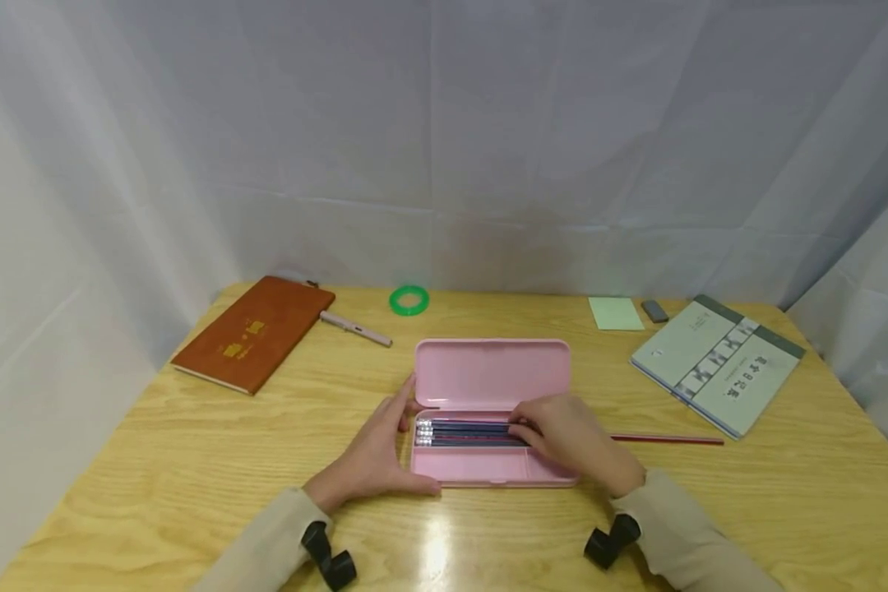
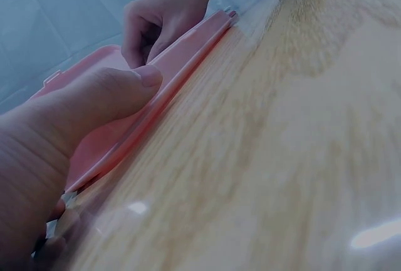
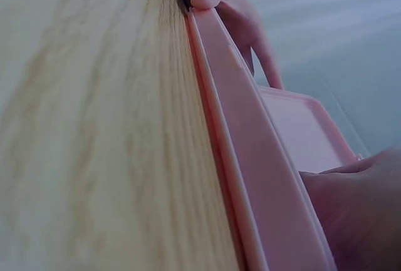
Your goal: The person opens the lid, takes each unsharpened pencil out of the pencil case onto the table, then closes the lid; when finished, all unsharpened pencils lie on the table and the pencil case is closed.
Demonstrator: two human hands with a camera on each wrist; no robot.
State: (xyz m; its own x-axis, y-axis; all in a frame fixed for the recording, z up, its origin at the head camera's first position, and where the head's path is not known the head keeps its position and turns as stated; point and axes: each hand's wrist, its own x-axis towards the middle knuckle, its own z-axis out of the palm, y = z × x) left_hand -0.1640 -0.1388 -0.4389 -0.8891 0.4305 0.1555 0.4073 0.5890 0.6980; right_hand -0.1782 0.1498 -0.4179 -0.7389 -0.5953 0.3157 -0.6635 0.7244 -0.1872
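Observation:
A pink pencil case (image 1: 468, 466) lies on the table with its lid (image 1: 492, 374) raised at the back. Several dark pencils (image 1: 466, 432) with silvery ends lie side by side in its rear compartment. My left hand (image 1: 373, 452) holds the case's left end, thumb along the near rim and fingers round the far corner. Bent over the right part of the case, my right hand (image 1: 573, 432) has its fingertips down at the pencils, pinching one; its grip is partly hidden behind the hand. To the right, a red pencil (image 1: 681, 440) lies on the table, partly behind the right wrist.
A brown notebook (image 1: 255, 329) and a pale pen (image 1: 357, 328) lie at the back left. Behind the case is a green tape ring (image 1: 393, 302). Pale green sticky notes (image 1: 617, 314), a grey eraser (image 1: 654, 311) and a grey-green notebook (image 1: 718, 362) lie at the right.

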